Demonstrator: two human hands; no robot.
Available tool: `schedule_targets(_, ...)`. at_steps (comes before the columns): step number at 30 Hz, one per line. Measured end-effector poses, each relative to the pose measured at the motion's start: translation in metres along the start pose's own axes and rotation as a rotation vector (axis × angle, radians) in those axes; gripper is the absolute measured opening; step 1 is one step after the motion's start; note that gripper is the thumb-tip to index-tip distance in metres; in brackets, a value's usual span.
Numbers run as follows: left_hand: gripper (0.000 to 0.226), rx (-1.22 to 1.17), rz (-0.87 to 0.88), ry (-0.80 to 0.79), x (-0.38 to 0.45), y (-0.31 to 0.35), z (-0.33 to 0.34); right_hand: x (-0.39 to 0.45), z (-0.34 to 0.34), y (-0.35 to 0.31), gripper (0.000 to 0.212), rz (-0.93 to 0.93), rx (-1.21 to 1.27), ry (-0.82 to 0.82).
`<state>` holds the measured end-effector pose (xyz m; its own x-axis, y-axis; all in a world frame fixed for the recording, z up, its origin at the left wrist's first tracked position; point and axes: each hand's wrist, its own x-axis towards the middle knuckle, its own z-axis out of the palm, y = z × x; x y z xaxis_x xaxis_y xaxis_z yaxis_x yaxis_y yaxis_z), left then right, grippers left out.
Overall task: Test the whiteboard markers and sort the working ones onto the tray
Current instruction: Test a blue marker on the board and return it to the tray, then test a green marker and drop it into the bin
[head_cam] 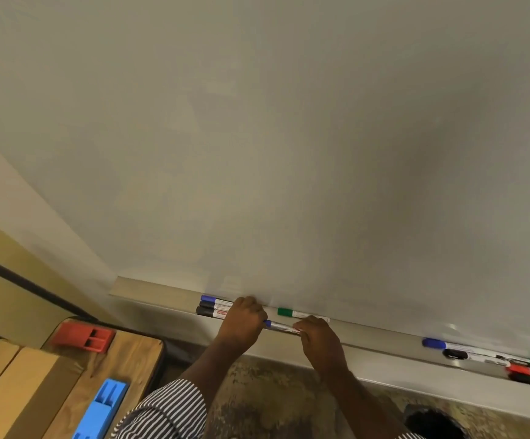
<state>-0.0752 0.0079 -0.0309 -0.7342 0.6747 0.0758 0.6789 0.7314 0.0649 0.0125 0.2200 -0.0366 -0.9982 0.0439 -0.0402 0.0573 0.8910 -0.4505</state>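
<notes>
You're holding the blue marker [281,326] level just above the whiteboard tray [384,353], its long axis running left to right along the ledge. Your left hand [243,321] is curling tight around the capped blue end, and your right hand [319,339] is pinching the barrel. The cap is pointing left, so, as I'm reading it, that's the way it's pulling off.

Probably a classroom: wall whiteboard [289,137], marker ledge [162,296], wooden desk [124,359].
</notes>
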Motion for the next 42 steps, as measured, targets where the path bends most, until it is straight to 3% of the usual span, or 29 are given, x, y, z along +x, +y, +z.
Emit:
schedule_targets(8, 0.017, 0.069, 0.013, -0.021, -0.008, -0.008, 0.006, -0.001, 0.008, -0.001, 0.043, -0.096, -0.126, 0.056)
schedule_targets(15, 0.016, 0.063, -0.004, -0.005, -0.009, -0.009, 0.001, -0.002, 0.018, 0.002, 0.042, -0.11, -0.143, 0.043)
schedule_targets(18, 0.018, 0.017, -0.012, 0.021, -0.005, -0.005, 0.003, -0.002, 0.012, 0.006, 0.045, -0.172, -0.165, 0.09)
schedule_targets(21, 0.021, -0.078, -0.008, 0.078, 0.003, 0.005, 0.003, 0.001, 0.007, 0.013, 0.035, -0.222, -0.203, 0.158)
schedule_targets(26, 0.021, -0.173, 0.064, 0.12, 0.02, 0.037, -0.002, 0.0, -0.001, 0.027, 0.037, -0.184, -0.269, 0.172)
schedule_targets(32, 0.022, -0.152, 0.088, -0.01, 0.038, 0.068, 0.008, -0.008, -0.005, 0.051, 0.053, -0.104, -0.316, 0.142)
schedule_targets(37, 0.025, -0.095, 0.11, -0.092, 0.048, 0.095, 0.003, -0.009, -0.011, 0.068, 0.041, -0.065, -0.322, 0.113)
schedule_targets(42, 0.032, -0.185, 0.028, -0.116, 0.057, 0.109, -0.004, -0.012, -0.033, 0.08, 0.046, -0.085, -0.215, 0.162)
